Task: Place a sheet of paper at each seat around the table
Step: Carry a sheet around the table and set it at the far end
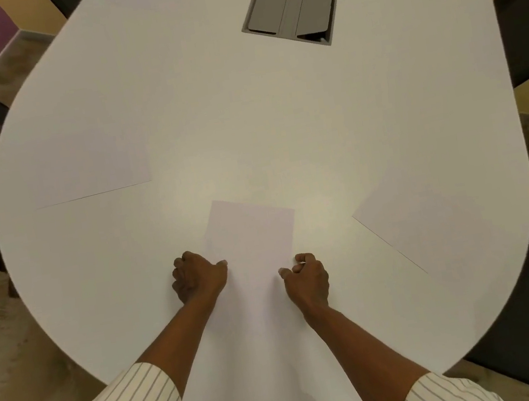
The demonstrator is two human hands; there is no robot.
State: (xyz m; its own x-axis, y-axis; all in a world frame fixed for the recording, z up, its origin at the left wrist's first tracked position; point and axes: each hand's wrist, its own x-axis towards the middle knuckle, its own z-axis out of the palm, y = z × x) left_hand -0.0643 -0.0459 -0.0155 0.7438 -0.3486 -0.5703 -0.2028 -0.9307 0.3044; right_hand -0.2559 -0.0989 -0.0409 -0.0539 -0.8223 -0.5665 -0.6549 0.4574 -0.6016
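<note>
left hand & right hand both curled, pinching the near sheet by its side edges on white table; 2 other sheets lie flat.

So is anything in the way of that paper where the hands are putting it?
Nothing visible. The left hand and right hand pinch the middle sheet by its sides, and it lies on bare table. The left sheet and right sheet lie apart from it.
</note>
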